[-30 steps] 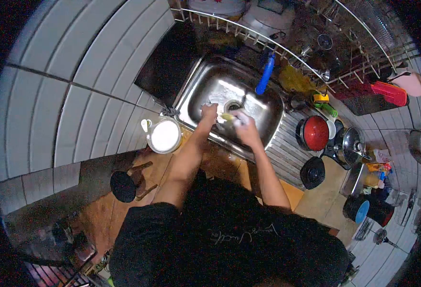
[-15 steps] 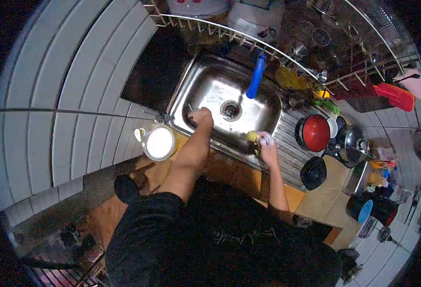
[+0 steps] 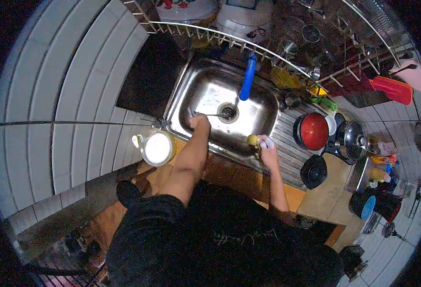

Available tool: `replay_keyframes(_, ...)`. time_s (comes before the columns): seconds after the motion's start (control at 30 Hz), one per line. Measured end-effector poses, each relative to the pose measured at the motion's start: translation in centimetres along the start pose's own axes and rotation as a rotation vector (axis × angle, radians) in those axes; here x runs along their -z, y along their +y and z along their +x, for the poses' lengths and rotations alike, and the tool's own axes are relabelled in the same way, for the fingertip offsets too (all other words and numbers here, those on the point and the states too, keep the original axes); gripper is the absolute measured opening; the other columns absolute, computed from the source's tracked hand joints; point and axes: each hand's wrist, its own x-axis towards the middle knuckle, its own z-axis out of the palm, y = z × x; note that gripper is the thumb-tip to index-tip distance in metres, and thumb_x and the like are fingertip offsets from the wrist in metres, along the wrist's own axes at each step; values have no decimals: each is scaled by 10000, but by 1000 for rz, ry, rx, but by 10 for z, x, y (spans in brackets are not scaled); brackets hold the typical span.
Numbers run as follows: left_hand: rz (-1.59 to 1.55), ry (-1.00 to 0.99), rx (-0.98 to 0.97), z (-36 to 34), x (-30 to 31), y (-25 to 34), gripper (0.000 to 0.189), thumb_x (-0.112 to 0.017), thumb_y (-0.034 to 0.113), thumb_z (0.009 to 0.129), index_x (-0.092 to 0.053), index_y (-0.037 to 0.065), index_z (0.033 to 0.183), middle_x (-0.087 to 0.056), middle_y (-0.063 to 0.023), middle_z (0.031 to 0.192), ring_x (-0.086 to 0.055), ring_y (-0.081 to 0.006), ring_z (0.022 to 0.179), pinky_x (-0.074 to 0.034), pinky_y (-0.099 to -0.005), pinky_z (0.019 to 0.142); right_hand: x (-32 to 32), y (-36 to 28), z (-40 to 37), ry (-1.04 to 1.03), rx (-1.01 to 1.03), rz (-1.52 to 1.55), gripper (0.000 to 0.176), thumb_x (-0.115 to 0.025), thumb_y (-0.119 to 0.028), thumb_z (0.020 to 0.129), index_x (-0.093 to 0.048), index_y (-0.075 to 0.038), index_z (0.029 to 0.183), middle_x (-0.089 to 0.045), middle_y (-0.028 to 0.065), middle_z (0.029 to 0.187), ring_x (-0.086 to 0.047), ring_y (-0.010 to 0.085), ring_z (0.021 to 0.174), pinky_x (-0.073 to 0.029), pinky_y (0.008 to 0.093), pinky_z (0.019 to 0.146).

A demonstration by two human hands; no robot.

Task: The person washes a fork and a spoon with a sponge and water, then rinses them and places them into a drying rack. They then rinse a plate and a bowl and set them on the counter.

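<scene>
Over the sink basin [image 3: 205,88], my left hand [image 3: 200,120] is closed around a slim metal utensil [image 3: 215,115]. One thin end points right toward the drain [image 3: 228,113], and a short bright end sticks out past the fingers at the upper left; I cannot tell whether it is a fork or a spoon. White suds cover part of my right hand [image 3: 267,145], whose fingers are wrapped round a yellow sponge [image 3: 254,139] near the basin's front right corner. A blue tube [image 3: 248,79] hangs over the back of the basin.
A red bowl [image 3: 314,131] and a black dish [image 3: 313,172] sit on the ribbed drainboard [image 3: 287,148]. Beside them lies a glass lid [image 3: 355,138]. Left of the sink stands a white-topped container [image 3: 158,149]. A wire rack [image 3: 210,31] runs along the back.
The utensil's thin end now shows stretching from my left hand toward the drain. Both hands stay near the same places, while the camera view has shifted slightly.
</scene>
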Motion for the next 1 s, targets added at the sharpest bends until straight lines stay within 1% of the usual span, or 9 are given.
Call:
replay_keyframes(0.1, 29, -41, 3, -27, 24, 12, 246, -678, 227, 746, -630, 6, 844, -654, -171, 816, -657, -275, 782, -530, -385, 652, 4, -2, 5, -26, -20, -43, 187, -463, -88, 823, -576, 21, 923, -602, 104, 826, -565, 178, 847, -424, 292, 793)
replay_keyframes(0.17, -10, -114, -445, -47, 45, 13, 302, -689, 256, 747, -621, -30, 810, -651, -164, 791, -645, -258, 717, -500, -358, 637, 2, -2, 14, 24, 48, -96, 204, -461, -104, 821, -579, 21, 931, -603, 129, 853, -574, 217, 855, -426, 303, 797)
replay_keyframes(0.23, -149, -217, -501, -54, 48, 14, 302, -694, 251, 748, -614, -35, 804, -648, -156, 777, -629, -252, 685, -486, -357, 634, -2, -20, 21, 128, 176, -204, 254, -477, -162, 824, -577, 13, 980, -594, 196, 937, -577, 326, 894, -434, 345, 802)
replay_keyframes(0.4, -249, -334, -915, -111, 117, 40, 208, -670, 172, 785, -615, -23, 831, -644, -93, 746, -590, -177, 637, -463, -328, 607, -30, -65, 52, 111, 403, -450, 326, -475, -169, 826, -533, 5, 1096, -586, 230, 974, -557, 407, 892, -432, 415, 843)
replay_keyframes(0.43, -312, -559, -774, -121, 129, 48, 222, -667, 188, 793, -617, -13, 873, -634, -66, 742, -568, -135, 665, -456, -301, 631, -36, -62, 58, 91, 533, -529, 348, -467, -162, 824, -508, 18, 1120, -584, 247, 956, -557, 417, 874, -414, 437, 867)
replay_keyframes(0.47, -318, -567, -779, -123, 129, 49, 222, -667, 188, 793, -617, -13, 873, -634, -66, 742, -568, -135, 665, -456, -301, 631, -41, -62, 65, 68, 665, -609, 371, -459, -154, 823, -484, 30, 1144, -581, 263, 937, -558, 427, 857, -397, 459, 891)
replay_keyframes(0.53, -390, -646, -950, -122, 128, 52, 210, -671, 181, 793, -603, -5, 862, -624, -52, 738, -536, -97, 694, -438, -260, 636, -54, -57, 80, -185, 564, -687, 464, -489, -161, 787, -421, 67, 1186, -581, 289, 857, -564, 434, 817, -376, 488, 888)
replay_keyframes(0.77, -470, -672, -1043, -153, 172, 74, 177, -657, 143, 806, -555, -1, 796, -557, -17, 722, -499, -73, 681, -421, -221, 621, -79, -76, 71, -108, 421, -779, 365, -564, -213, 767, -511, 14, 1047, -606, 239, 694, -601, 390, 658, -487, 460, 647)
replay_keyframes(1.0, -668, -883, -1004, -138, 138, 52, 156, -629, 136, 833, -567, -4, 859, -598, -30, 784, -519, -78, 696, -436, -227, 630, -65, -76, 71, -174, 337, -891, 282, -618, -219, 709, -594, 25, 849, -606, 250, 708, -611, 391, 680, -494, 452, 690)
